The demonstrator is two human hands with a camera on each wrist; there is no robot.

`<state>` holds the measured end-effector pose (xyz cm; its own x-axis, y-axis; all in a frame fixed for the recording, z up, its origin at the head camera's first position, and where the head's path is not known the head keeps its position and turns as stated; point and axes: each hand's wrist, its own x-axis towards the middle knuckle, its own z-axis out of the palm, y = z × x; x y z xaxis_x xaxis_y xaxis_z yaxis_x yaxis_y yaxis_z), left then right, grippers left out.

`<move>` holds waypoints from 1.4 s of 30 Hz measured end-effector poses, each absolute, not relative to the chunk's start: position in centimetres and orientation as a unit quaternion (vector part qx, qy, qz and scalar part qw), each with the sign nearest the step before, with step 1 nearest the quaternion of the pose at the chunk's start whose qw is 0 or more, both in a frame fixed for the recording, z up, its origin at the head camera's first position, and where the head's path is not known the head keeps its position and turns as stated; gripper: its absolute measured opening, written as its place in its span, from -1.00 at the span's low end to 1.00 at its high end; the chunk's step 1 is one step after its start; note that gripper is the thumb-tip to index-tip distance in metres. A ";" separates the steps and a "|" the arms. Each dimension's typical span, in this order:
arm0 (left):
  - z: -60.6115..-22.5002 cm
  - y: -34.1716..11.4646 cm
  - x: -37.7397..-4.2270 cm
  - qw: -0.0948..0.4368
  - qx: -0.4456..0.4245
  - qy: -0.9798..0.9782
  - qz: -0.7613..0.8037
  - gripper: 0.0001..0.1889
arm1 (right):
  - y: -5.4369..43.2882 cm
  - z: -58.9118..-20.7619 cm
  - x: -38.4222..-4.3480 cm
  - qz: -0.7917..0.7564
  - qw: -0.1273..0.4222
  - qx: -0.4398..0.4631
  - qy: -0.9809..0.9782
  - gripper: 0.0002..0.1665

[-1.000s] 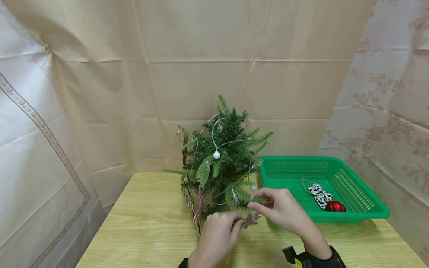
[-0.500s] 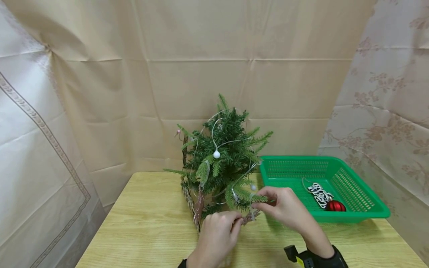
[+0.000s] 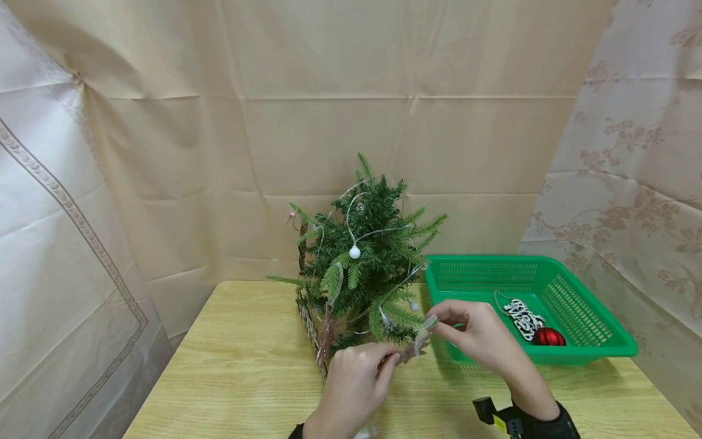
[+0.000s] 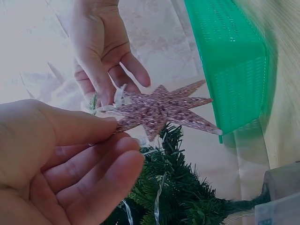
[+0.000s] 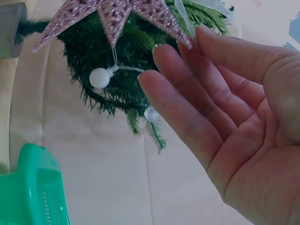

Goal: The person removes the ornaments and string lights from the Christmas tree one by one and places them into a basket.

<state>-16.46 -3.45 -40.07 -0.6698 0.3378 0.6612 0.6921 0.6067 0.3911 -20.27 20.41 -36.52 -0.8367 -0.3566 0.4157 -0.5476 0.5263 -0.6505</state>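
A glittery pink star ornament (image 4: 159, 107) is pinched at one point between the thumb and fingers of my left hand (image 3: 356, 381), in front of the tree's lower right side. My right hand (image 3: 479, 335) pinches the star's pale ribbon loop (image 5: 185, 16) between thumb and fingers, beside a low branch tip. Whether the loop goes around that tip I cannot tell. The small Christmas tree (image 3: 373, 244) stands upright behind both hands, wound with a string of lights. Another pinkish ornament (image 3: 326, 336) hangs from a branch at its lower left.
A green plastic basket (image 3: 576, 352) stands to the right of the tree. Inside it lie a red bauble (image 3: 548, 337) and a white lettered ornament (image 3: 523, 318). A dark woven frame (image 3: 308, 329) is partly hidden behind the tree. Cloth hangs behind the wooden table (image 3: 230, 366).
My right hand has moved slightly right and up, drawing the ribbon outward past the branch tip. The star has tilted with it. My left hand has barely moved.
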 end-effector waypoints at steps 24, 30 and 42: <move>-40.6 -2.8 -16.6 0.282 -0.334 -0.818 -0.375 -0.92 | 23.8 -36.5 -20.6 0.393 0.039 0.363 -0.844 -0.84; -40.6 -2.7 -16.6 0.275 -0.338 -0.820 -0.372 -0.92 | 24.0 -36.5 -20.8 0.385 0.023 0.369 -0.846 -0.84; -41.4 -2.1 -16.7 0.273 -0.352 -0.804 -0.394 -0.93 | 24.3 -36.3 -21.1 0.379 -0.002 0.373 -0.847 -0.84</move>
<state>-16.73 -2.13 -41.44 -0.6034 0.3509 0.7160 0.7809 0.4419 0.4415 -21.10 24.29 -36.33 -0.7214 -0.6334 0.2800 -0.6309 0.4343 -0.6429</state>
